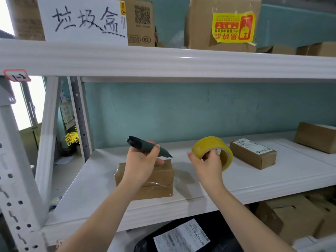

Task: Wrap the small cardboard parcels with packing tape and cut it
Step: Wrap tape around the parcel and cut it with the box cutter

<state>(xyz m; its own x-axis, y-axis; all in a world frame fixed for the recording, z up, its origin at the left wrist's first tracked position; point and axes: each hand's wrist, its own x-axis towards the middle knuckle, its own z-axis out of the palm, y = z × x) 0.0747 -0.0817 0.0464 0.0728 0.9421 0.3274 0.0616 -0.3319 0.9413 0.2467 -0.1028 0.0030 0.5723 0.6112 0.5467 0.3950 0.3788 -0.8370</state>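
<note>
Here, near the middle of the frame, a small brown cardboard parcel (156,179) sits on a smooth white metal shelf (227,180), its matte faces crossed by bands of glossy, wrinkled clear tape. The left hand (143,162) hovers over the parcel's top, its fingers closed around a dark green, pen-shaped cutter (145,145) with a rounded black cap at its upper left end and a thin pointed tip aimed to the right. Just right of centre, the right hand (207,164) grips a shiny yellow roll of packing tape (214,151) held above the shelf, with fingers curled through its hollow core. Further right on the shelf lie a long brown carton with a white printed label (252,154) and, at the frame's right edge, another plain cardboard box (316,137). Behind is a flat, slightly scuffed teal painted wall (181,111). The ribbed white upper shelf beam (163,60) crosses the frame, carrying a white handwritten sign (81,20) at upper left and a box bearing a yellow and red fragile sticker (233,27) at upper right. Perforated grey uprights (81,115) stand at left.
</note>
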